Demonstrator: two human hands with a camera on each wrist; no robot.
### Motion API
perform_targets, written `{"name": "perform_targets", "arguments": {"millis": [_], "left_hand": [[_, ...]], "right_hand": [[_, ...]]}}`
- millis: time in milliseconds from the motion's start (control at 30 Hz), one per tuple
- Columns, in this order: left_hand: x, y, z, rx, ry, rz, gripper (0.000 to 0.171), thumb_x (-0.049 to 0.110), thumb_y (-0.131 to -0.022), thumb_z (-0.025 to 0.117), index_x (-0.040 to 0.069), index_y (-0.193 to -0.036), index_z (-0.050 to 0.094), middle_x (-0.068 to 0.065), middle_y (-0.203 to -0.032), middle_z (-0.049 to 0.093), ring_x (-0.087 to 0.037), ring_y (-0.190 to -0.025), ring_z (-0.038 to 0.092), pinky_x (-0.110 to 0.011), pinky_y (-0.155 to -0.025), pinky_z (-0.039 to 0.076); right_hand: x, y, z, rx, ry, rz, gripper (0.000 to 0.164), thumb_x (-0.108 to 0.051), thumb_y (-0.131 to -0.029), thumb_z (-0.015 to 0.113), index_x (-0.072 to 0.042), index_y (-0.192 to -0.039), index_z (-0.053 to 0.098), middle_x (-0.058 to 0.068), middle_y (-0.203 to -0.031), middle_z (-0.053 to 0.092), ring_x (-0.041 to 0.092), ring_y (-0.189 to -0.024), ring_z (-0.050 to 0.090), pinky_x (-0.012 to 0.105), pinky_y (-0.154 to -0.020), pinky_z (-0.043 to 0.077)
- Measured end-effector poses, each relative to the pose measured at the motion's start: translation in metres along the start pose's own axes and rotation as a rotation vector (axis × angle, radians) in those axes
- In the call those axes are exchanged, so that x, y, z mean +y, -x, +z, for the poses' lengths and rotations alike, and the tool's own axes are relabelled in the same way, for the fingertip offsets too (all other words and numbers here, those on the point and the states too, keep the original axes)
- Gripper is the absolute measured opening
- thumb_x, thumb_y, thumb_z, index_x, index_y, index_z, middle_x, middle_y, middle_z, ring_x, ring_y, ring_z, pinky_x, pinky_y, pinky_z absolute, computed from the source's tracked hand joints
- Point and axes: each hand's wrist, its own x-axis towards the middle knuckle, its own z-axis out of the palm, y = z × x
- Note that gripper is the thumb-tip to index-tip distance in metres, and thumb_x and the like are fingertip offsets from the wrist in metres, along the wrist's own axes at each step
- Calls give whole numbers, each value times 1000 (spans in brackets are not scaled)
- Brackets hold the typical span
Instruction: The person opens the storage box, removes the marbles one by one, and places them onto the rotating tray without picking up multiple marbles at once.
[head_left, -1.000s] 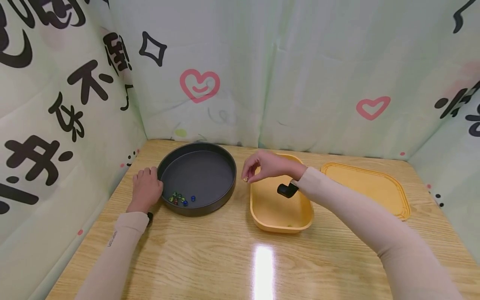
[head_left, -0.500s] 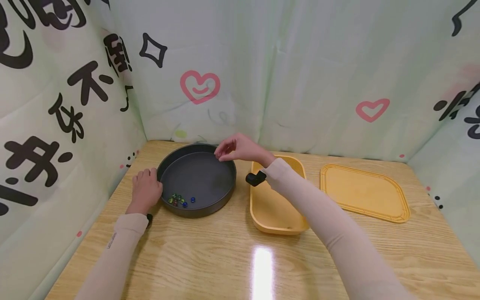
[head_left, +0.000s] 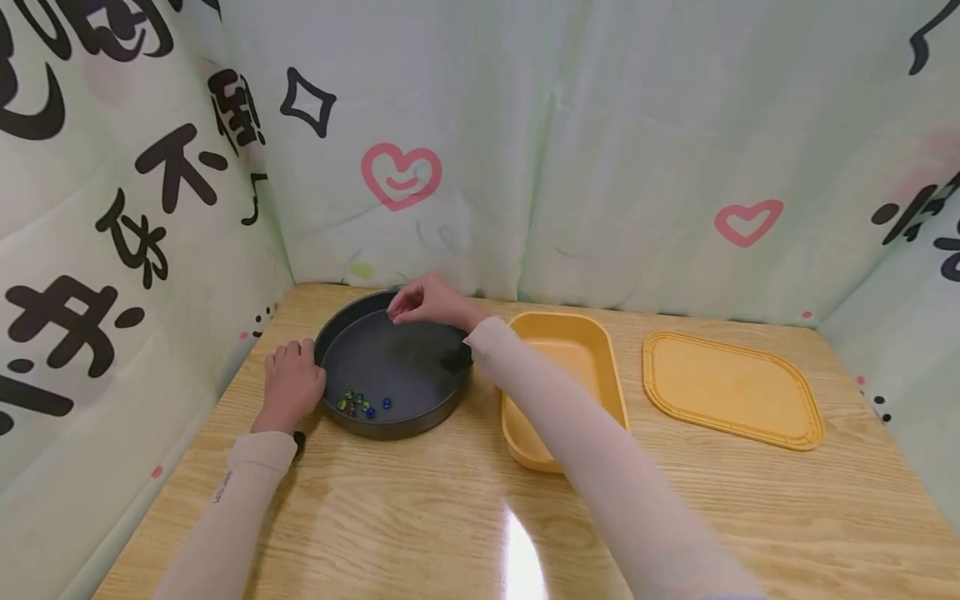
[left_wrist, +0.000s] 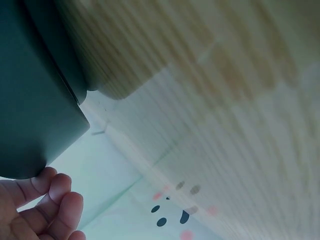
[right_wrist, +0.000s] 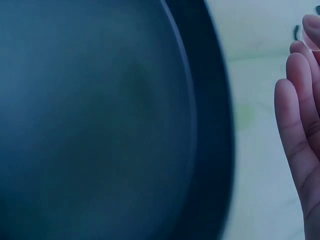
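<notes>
A round dark grey baking pan (head_left: 390, 358) stands at the left of the table, with several small glass marbles (head_left: 354, 403) in its near left part. At the pan's left edge my left hand (head_left: 291, 385) holds the rim; its curled fingers (left_wrist: 62, 200) meet the pan wall (left_wrist: 40, 105) in the left wrist view. Above the far part of the pan, my right hand (head_left: 429, 302) pinches a small clear glass marble (right_wrist: 312, 42), glimpsed between thumb and fingertip in the right wrist view. Most of that marble is hidden by the fingers.
Right of the pan stands a yellow rectangular container (head_left: 517, 437), partly covered by my right forearm. A flat yellow lid (head_left: 735, 390) lies farther right on the wooden table (head_left: 390, 517). Printed fabric (head_left: 600, 150) encloses the table's back and sides.
My right hand has moved left from above the yellow container's edge to over the pan, still pinching the marble. The left hand stays on the pan's rim.
</notes>
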Motion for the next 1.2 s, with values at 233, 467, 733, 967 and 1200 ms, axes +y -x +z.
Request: {"name": "perform_targets", "arguments": {"millis": [233, 467, 733, 967, 1200], "left_hand": [[-1, -1, 2, -9, -5, 0, 20, 8, -88, 42, -8, -101, 43, -25, -93, 47, -40, -88, 42, -50, -77, 29], [-2, 0, 3, -16, -3, -2, 22, 9, -88, 42, -7, -103, 44, -24, -94, 47, -40, -88, 42, -50, -78, 29], [-3, -1, 5, -8, 0, 1, 24, 9, -88, 42, -8, -105, 44, -25, -96, 47, -41, -90, 42, -51, -79, 30], [-2, -2, 4, -11, 4, -2, 25, 9, -88, 41, -8, -106, 45, -26, -97, 48, -41, -89, 43, -51, -80, 30], [-1, -1, 3, -12, 9, -6, 25, 9, -88, 40, -8, -105, 45, -26, -96, 48, -41, -89, 42, -52, -80, 30]], "right_hand": [[18, -14, 21, 16, 80, 105, 19, -9, -80, 71, 0, -97, 72, 14, -94, 72, 9, -76, 64, 19, -74, 51], [41, -23, 33, 10, 181, 148, 14, -11, -78, 74, -4, -91, 74, 9, -86, 73, 5, -70, 62, 16, -69, 48], [48, -21, 39, -58, 241, 233, 11, -10, -76, 75, -4, -86, 74, 7, -80, 72, 2, -63, 54, 13, -63, 43], [41, -16, 41, -77, 266, 282, 12, -9, -77, 75, -4, -87, 73, 3, -74, 68, 2, -62, 52, 13, -61, 40], [39, -15, 41, -80, 262, 280, 15, -9, -76, 76, -4, -89, 73, 5, -77, 70, 2, -63, 53, 13, -61, 41]]}}
